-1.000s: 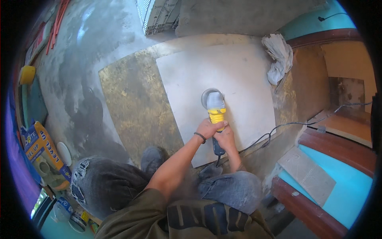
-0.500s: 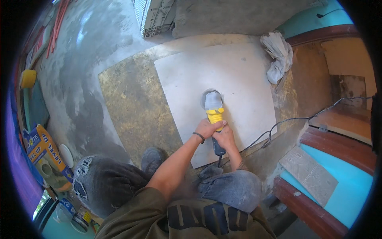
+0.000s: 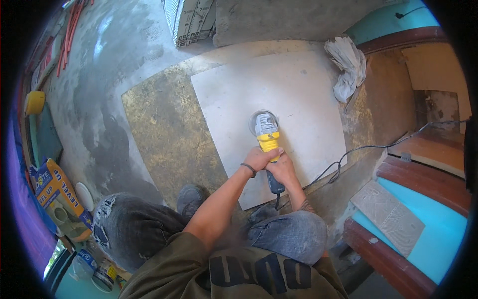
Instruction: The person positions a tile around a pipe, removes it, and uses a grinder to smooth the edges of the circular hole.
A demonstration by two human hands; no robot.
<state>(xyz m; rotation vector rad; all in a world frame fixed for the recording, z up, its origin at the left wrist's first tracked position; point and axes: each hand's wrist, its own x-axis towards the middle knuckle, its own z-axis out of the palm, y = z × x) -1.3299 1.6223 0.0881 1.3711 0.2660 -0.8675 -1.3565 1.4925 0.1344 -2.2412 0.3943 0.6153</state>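
A yellow and black angle grinder (image 3: 269,141) with a grey head stands over a large pale tile (image 3: 229,94). Its round disc (image 3: 253,124) shows around the head, at the tile's surface; whether it touches cannot be made out. My left hand (image 3: 257,159) wraps around the yellow body from the left. Just behind it, my right hand (image 3: 284,169) is closed around the grinder's darker rear part, its thumb near the left hand. From the grinder's back end a black cord (image 3: 372,148) runs off to the right.
Under the tile lies a stained brownish board (image 3: 169,124). Crumpled pale plastic (image 3: 347,70) sits at the far right corner. Stacked boxes (image 3: 191,22) stand at the far side. A loose tile piece (image 3: 388,217) rests on the turquoise step, right. A printed bag (image 3: 62,202) lies left.
The grinder's grey head looks sharper and slightly turned, with its vents showing. Both hands keep their hold in almost the same place.
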